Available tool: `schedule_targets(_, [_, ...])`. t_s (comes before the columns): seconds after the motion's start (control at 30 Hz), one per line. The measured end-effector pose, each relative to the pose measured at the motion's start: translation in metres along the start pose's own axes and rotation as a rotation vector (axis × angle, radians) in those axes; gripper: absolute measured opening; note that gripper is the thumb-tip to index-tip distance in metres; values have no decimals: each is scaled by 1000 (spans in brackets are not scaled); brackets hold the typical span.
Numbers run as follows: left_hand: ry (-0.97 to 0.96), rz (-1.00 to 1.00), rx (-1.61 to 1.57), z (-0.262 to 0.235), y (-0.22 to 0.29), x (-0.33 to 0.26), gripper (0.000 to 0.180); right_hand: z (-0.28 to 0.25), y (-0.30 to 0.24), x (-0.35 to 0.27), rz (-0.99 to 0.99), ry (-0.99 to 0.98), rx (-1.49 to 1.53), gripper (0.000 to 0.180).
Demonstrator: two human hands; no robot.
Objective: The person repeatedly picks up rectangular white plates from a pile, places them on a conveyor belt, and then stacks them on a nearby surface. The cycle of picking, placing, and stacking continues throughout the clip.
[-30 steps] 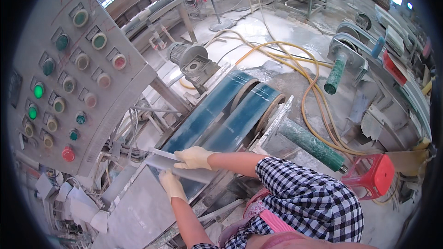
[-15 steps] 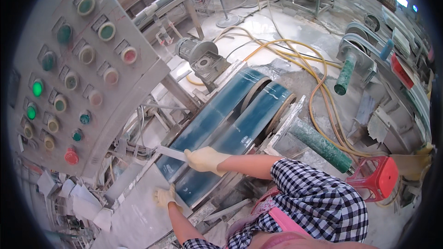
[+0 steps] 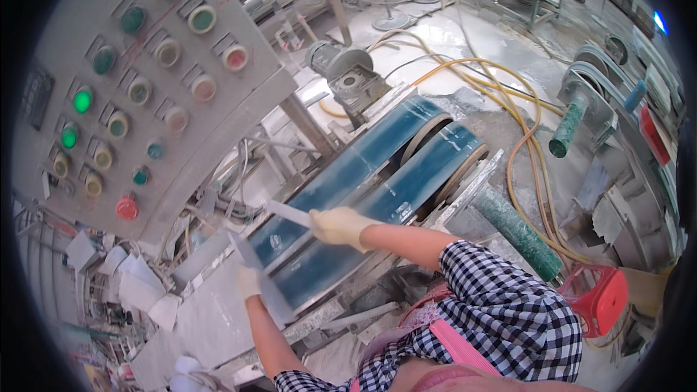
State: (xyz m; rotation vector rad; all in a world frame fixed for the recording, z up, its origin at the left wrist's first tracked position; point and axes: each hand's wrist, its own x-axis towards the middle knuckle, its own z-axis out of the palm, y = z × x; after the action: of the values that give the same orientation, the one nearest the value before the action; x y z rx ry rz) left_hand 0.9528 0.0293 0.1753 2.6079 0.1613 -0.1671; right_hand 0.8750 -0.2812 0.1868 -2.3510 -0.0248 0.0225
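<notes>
- Right hand [image 3: 340,229], in a pale, smooth-looking glove, pinches the end of a thin, stiff, off-white slab [image 3: 292,215] seen nearly edge-on; the slab points to about 9 o'clock (the dial being centred on this hand), above the belts' near end.
- Left hand [image 3: 248,282], at 8 o'clock, wears a similar glove, blurred; it is at a second slab [image 3: 272,292], flat, grey-white and tilted beside the near end of the belts. I cannot tell whether its fingers pinch or merely press there.
- 2 parallel blue belts [image 3: 414,185], smooth and filmed with white, stretch toward 1 to 2 o'clock over rounded ends.
- Pale, dusty worktop [image 3: 185,334] spreads at 8 o'clock, beyond the left hand.
- Grey metal control panel [image 3: 218,112] fills 10 o'clock, set with round buttons; 2 glow green, and 1 red knob [image 3: 126,207] is mushroom-shaped.
- Ribbed grey motor [image 3: 341,65] sits at 12 o'clock.
- Yellow and orange hoses [image 3: 501,94] curl loosely at 1 to 2 o'clock.
- Green cylinder [image 3: 517,236], speckled white, lies at 3 o'clock; past it stands a red plastic stool [image 3: 608,297].
- Checked black-and-white cloth sleeve [image 3: 501,297] covers the right upper arm.
</notes>
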Motion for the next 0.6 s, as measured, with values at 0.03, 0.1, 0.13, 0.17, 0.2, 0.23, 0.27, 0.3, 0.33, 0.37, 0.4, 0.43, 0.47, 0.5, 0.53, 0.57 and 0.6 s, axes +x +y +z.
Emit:
schedule_targets(0.03, [-27, -64, -396, -12, 3, -10, 34, -1, 0, 0, 18, -15, 34, 30])
schedule_targets(0.1, [28, 398, 352, -17, 17, -32, 29, -6, 1, 0, -38, -23, -49, 29])
schedule_targets(0.13, [20, 373, -54, -2, 30, -42, 26, -7, 1, 0, -74, -39, -48, 30])
schedule_targets(0.17, [36, 420, -226, 18, 45, -49, 24, -10, 3, 0, -73, -39, -64, 30])
schedule_targets(0.2, [91, 480, -224, 38, 59, -55, 21, -12, 4, 1, -57, -61, -71, 35])
schedule_targets(0.23, [131, 585, 32, 55, 71, -58, 19, -14, 5, 2, -68, -49, -62, 40])
schedule_targets(0.27, [268, 735, 68, 73, 81, -65, 16, -15, 7, 1, -84, -23, -66, 45])
schedule_targets(0.3, [118, 530, -390, 90, 94, -68, 13, -15, 8, 3, -83, -49, -106, 51])
schedule_targets(0.33, [-62, 449, -670, 94, 100, -67, 25, -15, 10, 2, -102, -49, -107, 58])
schedule_targets(0.37, [-252, 260, -1076, 96, 105, -64, 42, -12, 10, 5, -126, -50, -80, 65])
schedule_targets(0.4, [-328, 126, -1323, 97, 108, -64, 45, -11, 12, 6, -121, -74, -151, 69])
schedule_targets(0.43, [-446, 221, -1337, 89, 105, -57, 43, -7, 15, 8, -187, -29, -153, 74])
schedule_targets(0.47, [-317, 166, -1151, 83, 101, -53, 42, -4, 18, 10, -117, -78, -152, 76])
schedule_targets(0.5, [-72, 275, -729, 74, 90, -45, 40, 0, 21, 12, -123, -84, -154, 76])
schedule_targets(0.53, [170, 261, -290, 67, 78, -37, 37, 3, 24, 13, -149, -74, -215, 75])
schedule_targets(0.57, [207, 91, -212, 63, 62, -33, 37, 6, 27, 14, -212, -23, -244, 73])
schedule_targets(0.6, [273, 15, -161, 58, 44, -28, 35, 8, 30, 15, -230, -12, -264, 74])
